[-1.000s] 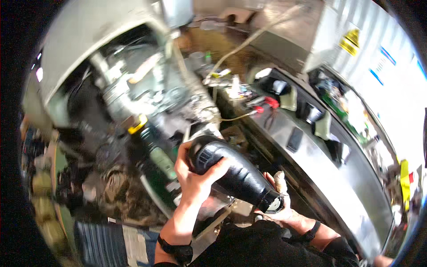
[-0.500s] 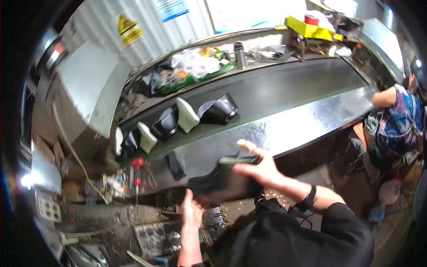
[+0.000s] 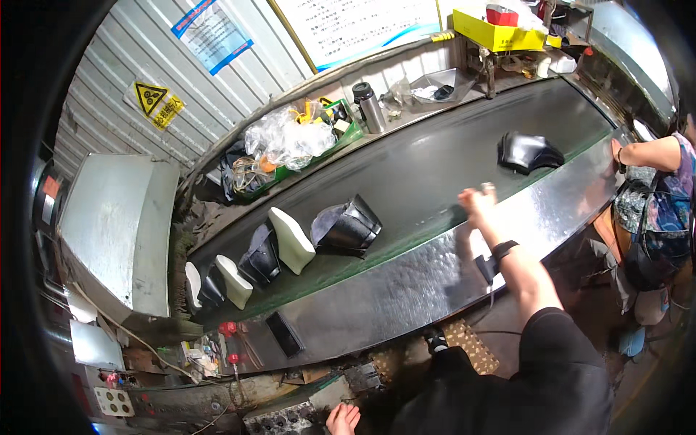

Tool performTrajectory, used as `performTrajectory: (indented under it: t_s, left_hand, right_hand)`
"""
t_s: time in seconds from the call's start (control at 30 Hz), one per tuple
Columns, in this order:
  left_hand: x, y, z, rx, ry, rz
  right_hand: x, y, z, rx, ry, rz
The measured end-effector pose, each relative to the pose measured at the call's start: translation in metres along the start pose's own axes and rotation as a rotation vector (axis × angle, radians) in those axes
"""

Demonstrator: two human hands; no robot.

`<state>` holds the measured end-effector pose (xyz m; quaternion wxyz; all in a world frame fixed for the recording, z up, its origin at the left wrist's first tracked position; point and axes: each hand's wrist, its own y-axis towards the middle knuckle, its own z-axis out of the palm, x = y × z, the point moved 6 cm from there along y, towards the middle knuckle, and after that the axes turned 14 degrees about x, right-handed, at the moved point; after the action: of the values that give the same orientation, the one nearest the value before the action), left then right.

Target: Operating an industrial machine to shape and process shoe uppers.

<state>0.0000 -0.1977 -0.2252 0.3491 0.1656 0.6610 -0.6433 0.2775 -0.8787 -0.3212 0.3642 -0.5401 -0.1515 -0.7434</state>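
Observation:
My right hand (image 3: 478, 204) reaches out over the near edge of the dark conveyor belt (image 3: 435, 159), fingers stretched and holding nothing. Just beyond its fingertips, apart from them, a glossy black boot upper (image 3: 528, 152) lies on the belt. My left hand (image 3: 342, 419) is low at the bottom edge, partly cut off, its fingers loosely extended with nothing visible in them. Farther left on the belt stands a row of black boot uppers (image 3: 348, 226) alternating with cream wedge-shaped soles (image 3: 291, 241). A flat black rectangular piece (image 3: 285, 334) lies on the metal ledge (image 3: 391, 290).
Behind the belt are a green tray (image 3: 351, 135) of plastic bags and a steel flask (image 3: 369, 109). A metal machine housing (image 3: 123, 232) stands left; red-handled tools (image 3: 229, 330) lie near it. At right, another person's arm (image 3: 645, 154) rests by the belt.
The black boot upper has left my hands and now lies on the belt at right. My right hand has moved forward and right; my left has dropped lower. The view has shifted.

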Motion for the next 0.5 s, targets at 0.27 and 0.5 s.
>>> performTrajectory:
  t_s: [0.27,0.5]
  left_hand:
    - [-0.034,0.008,0.012,-0.015,0.034,0.079]
    - [-0.064,0.025,0.04,0.104,0.176,0.057]
  right_hand:
    - [-0.11,-0.112,0.246,0.459,0.163,0.62]
    - [-0.076,-0.089,0.22,0.427,0.131,0.533]
